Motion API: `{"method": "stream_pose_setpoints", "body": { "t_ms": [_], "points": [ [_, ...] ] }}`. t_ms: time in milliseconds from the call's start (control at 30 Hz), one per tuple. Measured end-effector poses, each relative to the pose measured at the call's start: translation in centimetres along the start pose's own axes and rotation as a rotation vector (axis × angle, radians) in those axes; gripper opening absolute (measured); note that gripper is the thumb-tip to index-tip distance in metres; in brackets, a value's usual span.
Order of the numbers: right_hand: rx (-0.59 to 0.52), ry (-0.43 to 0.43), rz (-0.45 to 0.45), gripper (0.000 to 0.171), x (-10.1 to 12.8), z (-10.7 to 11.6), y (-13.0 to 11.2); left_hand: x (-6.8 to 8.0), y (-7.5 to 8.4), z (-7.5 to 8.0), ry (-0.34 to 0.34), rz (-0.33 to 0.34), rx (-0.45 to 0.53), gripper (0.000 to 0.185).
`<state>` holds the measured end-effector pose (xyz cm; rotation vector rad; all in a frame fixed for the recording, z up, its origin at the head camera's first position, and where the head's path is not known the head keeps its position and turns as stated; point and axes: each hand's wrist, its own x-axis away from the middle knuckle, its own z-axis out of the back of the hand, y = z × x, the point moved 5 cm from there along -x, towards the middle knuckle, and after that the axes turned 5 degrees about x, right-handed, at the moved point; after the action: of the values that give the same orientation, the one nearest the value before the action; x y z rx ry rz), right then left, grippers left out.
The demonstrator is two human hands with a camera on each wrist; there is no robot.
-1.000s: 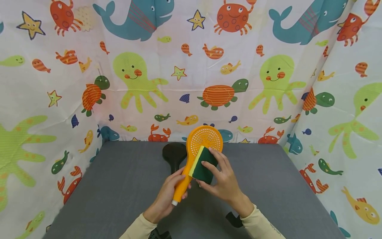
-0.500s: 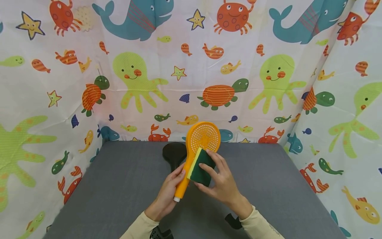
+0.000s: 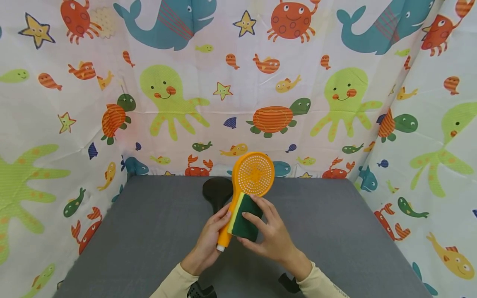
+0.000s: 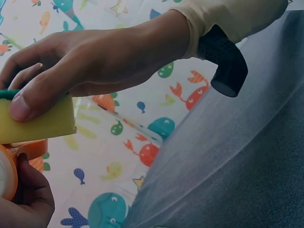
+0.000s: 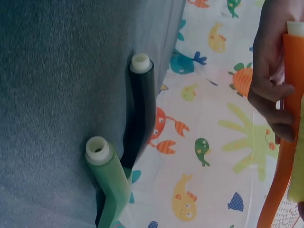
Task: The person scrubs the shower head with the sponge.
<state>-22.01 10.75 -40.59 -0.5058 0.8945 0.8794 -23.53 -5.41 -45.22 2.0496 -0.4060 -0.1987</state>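
An orange shower head (image 3: 256,173) is held up above the table, its round face with tiny holes tipped towards the camera. My left hand (image 3: 209,238) grips its handle near the white threaded end. My right hand (image 3: 273,236) holds a sponge (image 3: 246,219) between thumb and fingers, dark green scouring side towards the palm. The sponge's yellow side (image 4: 45,121) lies along the handle, just below the round head. In the right wrist view, left-hand fingers (image 5: 278,114) curl round the orange handle, and part of the sponge shows at the right edge.
A black shower head (image 3: 218,191) lies on the grey table (image 3: 160,231) behind my left hand. Close to it, a green shower head (image 5: 109,175) shows in the right wrist view. A patterned sea-animal curtain (image 3: 231,111) encloses the back and sides.
My right hand has slid the sponge down and left, from the perforated face onto the handle. The shower head rose slightly at first, then stayed nearly still in my left hand.
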Motion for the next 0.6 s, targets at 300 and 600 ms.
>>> {"method": "stream_pose_setpoints", "body": {
  "t_ms": [300,600],
  "points": [
    [-0.052,-0.014,0.039,0.055,0.2,-0.5,-1.2,0.0,0.2,0.0,-0.03,-0.003,0.047,0.053],
    [-0.051,-0.034,0.029,0.054,0.6,-0.8,-1.4,0.0,0.2,0.2,-0.029,-0.005,0.07,0.049]
  ]
}}
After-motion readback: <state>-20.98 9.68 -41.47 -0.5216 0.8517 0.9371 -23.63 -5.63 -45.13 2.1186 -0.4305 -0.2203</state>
